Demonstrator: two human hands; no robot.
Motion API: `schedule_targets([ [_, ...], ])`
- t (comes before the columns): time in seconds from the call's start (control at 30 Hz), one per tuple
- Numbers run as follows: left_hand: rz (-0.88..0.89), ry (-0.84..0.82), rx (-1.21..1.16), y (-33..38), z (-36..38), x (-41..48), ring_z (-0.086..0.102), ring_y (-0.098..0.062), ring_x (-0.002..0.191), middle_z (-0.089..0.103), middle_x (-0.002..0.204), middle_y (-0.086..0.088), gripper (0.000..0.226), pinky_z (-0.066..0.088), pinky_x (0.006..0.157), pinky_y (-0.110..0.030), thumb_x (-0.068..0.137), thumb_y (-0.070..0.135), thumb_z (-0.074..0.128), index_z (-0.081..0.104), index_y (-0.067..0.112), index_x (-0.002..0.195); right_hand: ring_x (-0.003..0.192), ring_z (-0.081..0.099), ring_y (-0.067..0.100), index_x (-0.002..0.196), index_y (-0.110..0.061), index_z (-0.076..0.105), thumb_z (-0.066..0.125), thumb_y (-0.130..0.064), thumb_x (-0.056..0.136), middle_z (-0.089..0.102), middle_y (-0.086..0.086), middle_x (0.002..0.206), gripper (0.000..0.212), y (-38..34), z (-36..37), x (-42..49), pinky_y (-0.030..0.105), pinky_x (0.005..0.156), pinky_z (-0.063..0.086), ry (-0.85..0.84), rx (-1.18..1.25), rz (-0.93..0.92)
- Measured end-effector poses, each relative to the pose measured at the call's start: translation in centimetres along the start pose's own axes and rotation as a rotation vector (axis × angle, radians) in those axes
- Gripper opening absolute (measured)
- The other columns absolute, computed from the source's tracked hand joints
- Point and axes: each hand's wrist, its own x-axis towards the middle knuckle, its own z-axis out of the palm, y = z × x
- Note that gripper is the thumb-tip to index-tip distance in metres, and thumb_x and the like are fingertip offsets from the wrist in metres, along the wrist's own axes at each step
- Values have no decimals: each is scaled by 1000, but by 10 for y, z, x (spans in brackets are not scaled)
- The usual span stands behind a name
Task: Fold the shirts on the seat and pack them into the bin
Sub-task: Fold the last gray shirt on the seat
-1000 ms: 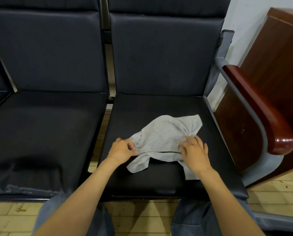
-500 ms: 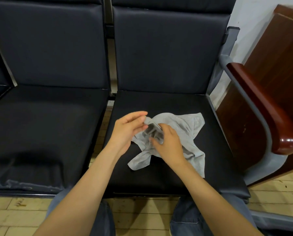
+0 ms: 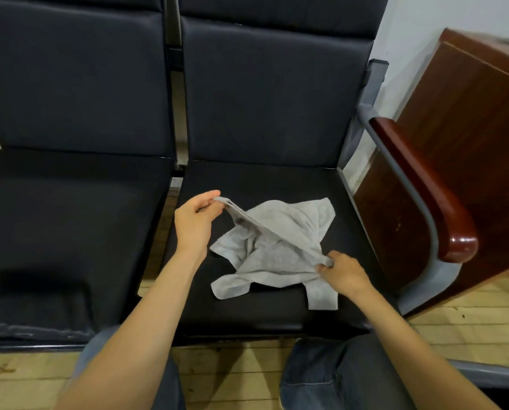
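Waiting room, linked black seats (image 3: 262,184) (armrests)

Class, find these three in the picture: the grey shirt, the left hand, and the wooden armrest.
grey shirt (image 3: 279,261): head view, crumpled middle of the fabric.
left hand (image 3: 192,223): head view, back of the hand.
wooden armrest (image 3: 421,184): head view, midway along its top.
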Motion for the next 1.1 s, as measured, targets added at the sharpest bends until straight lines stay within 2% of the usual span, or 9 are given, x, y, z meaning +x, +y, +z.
schedule_targets([
  [0.2,194,13,303,-1,-1,0,56,-6,91,57,100,4,3,45,84,-22,93,23,59,59,26,91,84,56,15,96,-14,65,53,-14,95,62,4,92,12,-19,-85,6,29,75,42,35,240,-115],
  [0.3,65,-24,166,6,-3,-2,56,-8,84,58,88,4,10,49,79,-29,97,25,52,53,23,87,84,57,15,94,-16,63,53,-8,94,60,0,86,12,-48,-138,12,30,80,41,-1,-50,-321],
  [0.43,-188,-50,-143,15,-9,1,62,-15,88,61,98,-3,14,55,64,-30,98,19,49,52,15,85,98,53,25,100,-13,67,47,-1,91,54,8,103,25,-107,-154,31,28,83,37,204,-254,-624],
  [0.57,-294,267,178,9,-25,11,52,-22,99,52,116,-9,15,49,83,-40,98,15,45,49,14,112,126,41,23,127,-15,56,49,1,91,48,8,133,40,-147,-119,42,35,107,33,227,-87,-842],
  [0.73,-55,175,992,-11,-34,13,27,-36,131,25,145,-20,62,28,107,-44,87,7,56,27,4,141,136,27,30,146,-11,29,57,-20,94,32,13,147,60,-127,-61,47,40,106,32,180,-65,-468],
  [0.83,-51,-201,1075,-28,-26,11,23,-31,138,25,150,-13,67,26,110,-38,90,27,60,28,11,146,138,25,33,148,-8,20,64,-39,88,26,14,150,81,-105,-27,46,43,107,34,-24,-108,-152],
  [0.97,-86,-515,1165,-47,-15,5,30,-27,137,28,152,-8,74,30,110,-43,90,39,59,20,20,150,132,38,32,149,-6,11,71,-53,76,27,12,149,105,-78,10,43,42,103,41,-158,63,-5],
  [1.03,-43,-509,1291,-51,-11,3,33,-28,134,34,148,-8,68,32,107,-41,91,39,56,24,21,148,122,48,30,140,-5,26,74,-46,77,40,10,135,89,-67,21,42,39,95,46,-122,112,-8],
  [1.1,-5,-428,1325,-51,-8,3,46,-29,122,50,134,-10,53,37,98,-38,94,32,52,32,22,142,99,58,24,108,-8,51,76,-36,77,54,7,105,49,-58,24,42,39,87,51,-116,182,-6],
])
